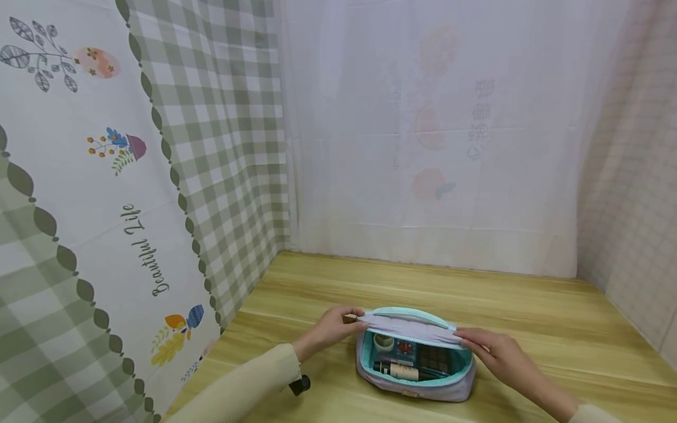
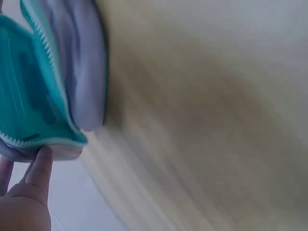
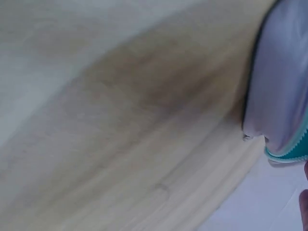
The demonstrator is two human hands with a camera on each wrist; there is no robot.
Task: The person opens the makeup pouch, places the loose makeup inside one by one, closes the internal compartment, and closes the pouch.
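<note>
A lavender zip pouch (image 1: 446, 392) with a teal lining sits unzipped on the table, its lid raised. My left hand (image 1: 330, 329) pinches the lid (image 1: 409, 328) at its left corner. At the right corner my right hand (image 1: 499, 352) grips the lid's edge between thumb and fingers. Inside lie a dark tube with a beige label (image 1: 398, 371), a pale ring-shaped roll (image 1: 383, 342), and a dark flat case (image 1: 433, 358). In the left wrist view, fingers (image 2: 41, 168) press on the zipper edge; the right wrist view shows only the pouch's side (image 3: 276, 77) and some fingertips.
The wood-grain table (image 1: 296, 288) spreads around the pouch. A white curtain (image 1: 344, 176) hangs behind it, and a green checked cloth (image 1: 211, 117) hangs on the left. Below the left sleeve is a small black object (image 1: 300, 385).
</note>
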